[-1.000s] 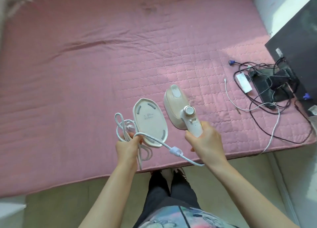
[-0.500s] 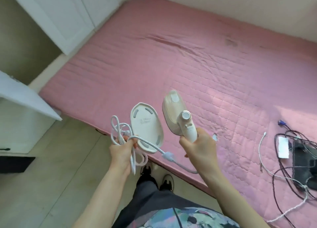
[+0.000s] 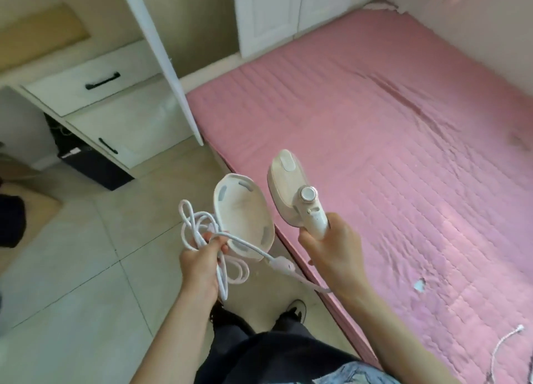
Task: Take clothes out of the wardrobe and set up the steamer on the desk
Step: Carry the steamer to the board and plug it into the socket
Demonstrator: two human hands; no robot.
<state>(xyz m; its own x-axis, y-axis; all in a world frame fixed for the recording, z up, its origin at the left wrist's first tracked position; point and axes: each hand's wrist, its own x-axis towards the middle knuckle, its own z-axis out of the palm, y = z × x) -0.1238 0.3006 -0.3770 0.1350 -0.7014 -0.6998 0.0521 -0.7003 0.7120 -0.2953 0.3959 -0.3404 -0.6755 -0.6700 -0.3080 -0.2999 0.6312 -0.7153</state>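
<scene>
My right hand (image 3: pixel 334 253) grips the handle of a cream handheld steamer (image 3: pixel 291 193), its head pointing up and away over the bed's edge. My left hand (image 3: pixel 202 264) holds the steamer's oval white base plate (image 3: pixel 243 213) together with a bundle of coiled white cord (image 3: pixel 199 227). The cord runs from my left hand past a pale plug block (image 3: pixel 281 265) to under my right wrist. White wardrobe doors (image 3: pixel 271 11) stand shut at the top centre. No clothes are in view.
A pink quilted mattress (image 3: pixel 403 141) fills the right side. A white panel edge (image 3: pixel 161 63) juts out beside a white drawer unit (image 3: pixel 101 95) with black handles at upper left. A black box (image 3: pixel 92 164) sits under it. Beige tiled floor (image 3: pixel 72 282) lies at left.
The view has swung left, away from the tangle of cables on the bed and toward the drawer unit and wardrobe. Both hands keep the same hold on the steamer, base and cord.
</scene>
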